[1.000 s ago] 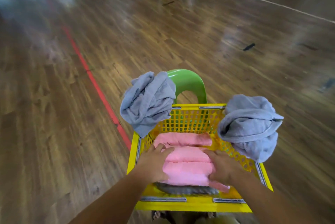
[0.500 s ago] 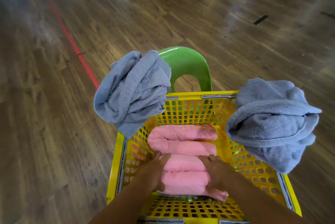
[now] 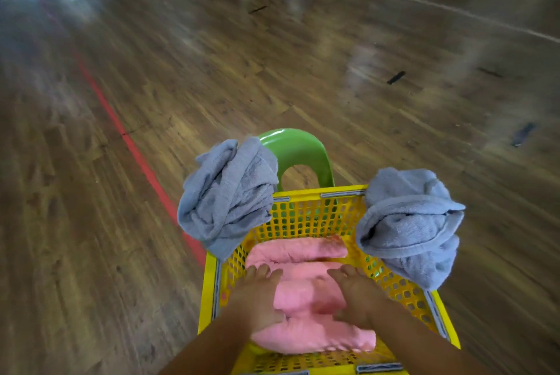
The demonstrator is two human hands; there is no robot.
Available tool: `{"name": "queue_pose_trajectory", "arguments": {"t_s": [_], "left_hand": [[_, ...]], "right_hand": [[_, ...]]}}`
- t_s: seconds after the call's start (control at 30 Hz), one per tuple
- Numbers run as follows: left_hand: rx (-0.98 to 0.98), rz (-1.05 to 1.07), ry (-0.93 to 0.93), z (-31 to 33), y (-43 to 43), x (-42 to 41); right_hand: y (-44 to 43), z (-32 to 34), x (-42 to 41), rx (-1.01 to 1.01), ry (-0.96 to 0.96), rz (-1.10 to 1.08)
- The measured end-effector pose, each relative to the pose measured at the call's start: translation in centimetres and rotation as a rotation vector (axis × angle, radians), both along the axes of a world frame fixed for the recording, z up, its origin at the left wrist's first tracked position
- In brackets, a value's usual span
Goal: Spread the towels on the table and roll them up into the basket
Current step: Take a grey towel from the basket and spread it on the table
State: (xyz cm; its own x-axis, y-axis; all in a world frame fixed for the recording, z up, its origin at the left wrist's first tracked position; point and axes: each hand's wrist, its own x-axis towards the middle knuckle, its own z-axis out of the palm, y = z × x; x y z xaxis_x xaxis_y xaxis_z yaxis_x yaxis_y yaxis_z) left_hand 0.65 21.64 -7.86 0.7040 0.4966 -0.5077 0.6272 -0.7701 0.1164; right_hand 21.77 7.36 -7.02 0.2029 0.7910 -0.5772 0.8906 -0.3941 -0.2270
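Observation:
A yellow perforated basket (image 3: 303,194) stands in front of me. Inside it lie pink rolled towels (image 3: 303,250), stacked side by side. A crumpled grey towel (image 3: 227,195) hangs over the basket's left far corner. Another grey towel (image 3: 409,223) is bunched on the right rim. My left hand (image 3: 257,292) rests on the left end of the pink rolls, fingers stretched forward. My right hand (image 3: 356,292) presses on their right end in the same way. Motion blur hides how the nearest roll lies.
A green plastic chair (image 3: 297,144) stands right behind the basket. All around is brown wooden floor with a red line (image 3: 121,129) running diagonally at the left. Small dark marks dot the floor at the right.
Both hands stay on the pink towels and have slid slightly forward over them. The camera view dipped toward the basket and has lifted again. The grey towels have not moved.

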Motion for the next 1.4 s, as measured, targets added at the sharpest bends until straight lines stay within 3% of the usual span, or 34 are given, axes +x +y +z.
{"name": "queue_pose_trajectory", "arguments": {"t_s": [0.2,0.37,0.5,0.6,0.7,0.8,0.9,1.1,1.23,1.4], "left_hand": [[0.036,-0.151,-0.223,5.3,1.0,7.2],[-0.123,-0.037,-0.502,8.4,-0.1,14.5],[-0.291,0.177,-0.714,10.3,-0.9,20.9],[-0.341,0.280,-0.743,9.6,-1.2,24.8],[-0.437,0.351,-0.645,8.9,-1.9,28.3],[-0.596,0.415,-0.591,5.9,-3.4,29.9],[-0.702,0.542,-0.678,1.0,-4.4,29.8],[-0.816,0.628,-0.840,9.4,-8.2,29.2],[-0.839,0.529,-0.911,13.5,-9.4,29.8],[-0.936,0.326,-0.924,16.6,-14.6,30.0]], "right_hand": [[-1.1,9.0,2.2,0.437,0.047,-0.150],[-5.4,13.5,8.8,0.738,-0.047,-0.540],[-9.0,12.6,13.6,0.614,-0.095,-0.939],[-9.6,9.7,14.3,0.425,0.187,-1.172],[-8.9,7.6,14.0,0.453,0.514,-1.294],[-7.1,5.5,14.2,0.582,0.834,-1.312],[-6.1,3.1,15.6,0.625,0.923,-1.320],[-5.6,7.9,16.0,0.839,1.118,-1.314],[-6.9,10.7,15.8,1.010,1.127,-1.267],[-13.6,15.0,14.0,1.150,0.987,-1.309]]}}
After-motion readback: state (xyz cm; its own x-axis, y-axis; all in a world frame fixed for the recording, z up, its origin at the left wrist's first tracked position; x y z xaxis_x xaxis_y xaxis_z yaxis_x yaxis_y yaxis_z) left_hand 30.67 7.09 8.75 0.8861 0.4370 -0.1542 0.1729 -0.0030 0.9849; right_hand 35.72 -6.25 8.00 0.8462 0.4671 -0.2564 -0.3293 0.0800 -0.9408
